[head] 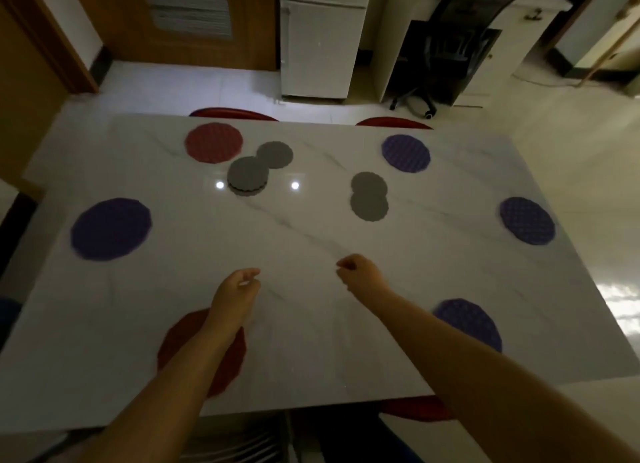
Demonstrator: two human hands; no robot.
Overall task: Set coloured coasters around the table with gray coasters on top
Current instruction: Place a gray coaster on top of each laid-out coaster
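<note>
Coloured coasters lie around the white marble table: a red one far left, a purple one far right, purple ones at the left edge, right edge and near right, and a red one under my left forearm. Gray coasters sit in the middle: a small stack beside a single one, and two overlapping ones. My left hand and right hand hover over the bare near-centre, fingers loosely curled, holding nothing.
Red chair backs show past the far edge and one under the near edge. Beyond stand a white fridge, a black office chair and a wooden door.
</note>
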